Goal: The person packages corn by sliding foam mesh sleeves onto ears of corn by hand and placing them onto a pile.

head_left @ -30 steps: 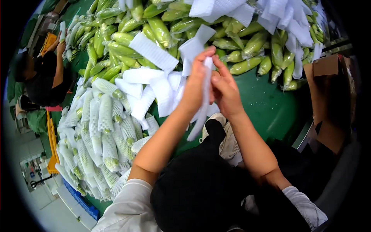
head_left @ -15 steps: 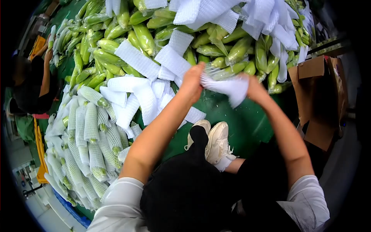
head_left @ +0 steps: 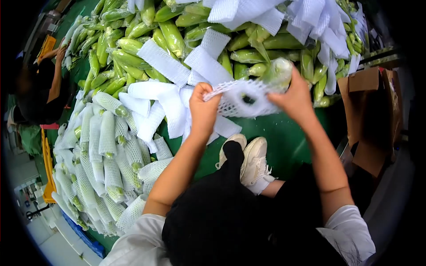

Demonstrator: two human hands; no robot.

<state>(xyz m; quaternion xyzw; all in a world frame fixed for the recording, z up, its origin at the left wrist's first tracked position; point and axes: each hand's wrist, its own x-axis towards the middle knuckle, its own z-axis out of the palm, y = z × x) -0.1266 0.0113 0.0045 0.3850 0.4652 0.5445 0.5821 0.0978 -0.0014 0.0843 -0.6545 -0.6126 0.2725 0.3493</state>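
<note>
My left hand [head_left: 204,106] pinches one edge of a white foam net sleeve [head_left: 246,98], which is stretched wide with a dark opening in its middle. At the sleeve's other side my right hand [head_left: 293,96] is closed round a plastic-wrapped green cob [head_left: 279,73], its end pointing up; the net touches that hand's fingers. Flat white foam sleeves [head_left: 164,62] lie just beyond my left hand, on a heap of wrapped green cobs [head_left: 173,37]. Cobs in net sleeves [head_left: 106,133] are piled at the left.
An open cardboard box [head_left: 366,115] stands at the right. More foam sleeves [head_left: 319,20] hang over the heap at the top right. Another person [head_left: 42,88] works at the far left, near a yellow frame [head_left: 48,168]. My shoes [head_left: 255,162] are on the green floor [head_left: 288,137].
The sleeve has gone from narrow and folded to spread open between my hands. A wrapped cob now shows in my right hand.
</note>
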